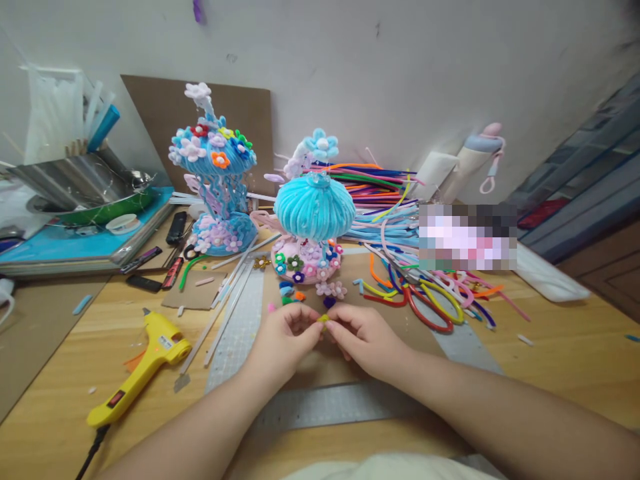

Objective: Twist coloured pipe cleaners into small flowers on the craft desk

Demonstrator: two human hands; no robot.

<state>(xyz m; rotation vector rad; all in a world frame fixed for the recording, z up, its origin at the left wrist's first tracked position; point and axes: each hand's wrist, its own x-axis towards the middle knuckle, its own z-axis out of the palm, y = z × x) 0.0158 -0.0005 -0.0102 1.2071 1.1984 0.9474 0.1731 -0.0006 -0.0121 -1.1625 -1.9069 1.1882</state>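
My left hand (285, 340) and my right hand (363, 337) meet at the table's middle, fingers pinched together on a small yellow-green pipe-cleaner piece (323, 320). Just beyond them stands a blue pipe-cleaner mushroom (314, 207) on a pink base (306, 267) dotted with tiny flowers. Loose small flowers (333, 289) lie between the base and my fingers. A taller blue mushroom with flowers (215, 160) stands behind to the left.
A yellow glue gun (145, 363) lies at the left on the wooden table (560, 353). A heap of coloured pipe cleaners (400, 200) fills the right back. White sticks (227, 300), a grey cutting mat (240, 333), metal bowl (85, 183) and brown board (155, 107) are around.
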